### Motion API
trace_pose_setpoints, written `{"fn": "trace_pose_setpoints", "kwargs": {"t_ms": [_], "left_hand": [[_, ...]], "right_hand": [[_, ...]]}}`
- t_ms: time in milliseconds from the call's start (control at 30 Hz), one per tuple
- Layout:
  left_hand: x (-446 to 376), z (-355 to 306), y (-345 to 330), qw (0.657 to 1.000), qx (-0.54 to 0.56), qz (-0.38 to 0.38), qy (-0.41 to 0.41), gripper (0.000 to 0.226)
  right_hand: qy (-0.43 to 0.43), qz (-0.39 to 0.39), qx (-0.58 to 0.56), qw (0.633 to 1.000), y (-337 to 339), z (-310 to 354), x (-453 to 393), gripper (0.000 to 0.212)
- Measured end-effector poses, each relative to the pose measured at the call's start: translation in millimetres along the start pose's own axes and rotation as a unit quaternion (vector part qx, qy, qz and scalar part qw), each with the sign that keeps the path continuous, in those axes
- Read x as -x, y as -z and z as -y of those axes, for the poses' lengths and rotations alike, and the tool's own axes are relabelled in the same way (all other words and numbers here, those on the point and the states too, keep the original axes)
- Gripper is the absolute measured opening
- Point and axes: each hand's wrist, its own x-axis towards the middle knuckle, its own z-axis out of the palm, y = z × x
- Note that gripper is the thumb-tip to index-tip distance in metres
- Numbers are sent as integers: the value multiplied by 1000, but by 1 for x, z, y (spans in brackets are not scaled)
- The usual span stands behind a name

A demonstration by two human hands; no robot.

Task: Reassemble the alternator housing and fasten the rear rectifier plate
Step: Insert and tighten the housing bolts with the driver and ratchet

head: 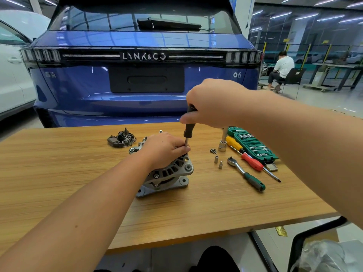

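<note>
The right hand [211,104] was curled tight round the top of a black-handled screwdriver [189,126], holding it upright with the shaft pointing straight down. At the lower end, the left hand [164,149] pinched the metal shaft between thumb and fingertips, the rest of the hand resting on top of the alternator housing [167,176]. The tip itself was hidden under those fingers.

The housing sat near the middle of the wooden table [59,173], its ribbed silver casing and mounting ears facing the near edge. Behind it, toward the far edge, lay the dark rectifier plate [120,139], apart from the housing.

To the right of the housing were two small sockets [218,161] standing on end, a few loose screws [213,151], a ratchet [245,174] with a green grip, a red-handled screwdriver [255,163], a yellow-handled one [233,143], and an open green socket case [253,146] near the far right corner.

Beyond the table stood the tail of a blue car [145,55].
</note>
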Motion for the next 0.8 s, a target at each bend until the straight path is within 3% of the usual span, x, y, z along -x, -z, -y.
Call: {"fn": "trace_pose_setpoints", "kwargs": {"t_ms": [133, 233, 333, 433, 500, 600, 700, 733, 800], "left_hand": [[1, 0, 0, 1000, 0, -1, 1, 31], [1, -1, 0, 1000, 2, 0, 4, 32], [1, -1, 1, 1000, 0, 0, 5, 32], [1, -1, 0, 1000, -4, 0, 0, 30], [1, -1, 0, 1000, -3, -1, -2, 29], [1, 0, 0, 1000, -4, -5, 2, 28], [1, 2, -1, 1000, -1, -9, 1, 29], [1, 2, -1, 1000, 1, -9, 0, 29], [1, 2, -1, 1000, 5, -8, -4, 27]], "right_hand": [[-45, -16, -14, 999, -7, 5, -1, 60], [22, 23, -57, 998, -1, 2, 3, 39], [59, 25, -28, 998, 3, 0, 5, 26], [-18, -7, 22, 1000, -2, 3, 3, 54], [-42, -16, 15, 999, -6, 4, 3, 59], [21, 50, -72, 996, -3, 2, 6, 38], [71, 73, -62, 993, 1, 0, 9, 23], [55, 54, -45, 996, 0, 1, 9, 26], [-13, 17, 3, 1000, -5, 3, 6, 53]]}}
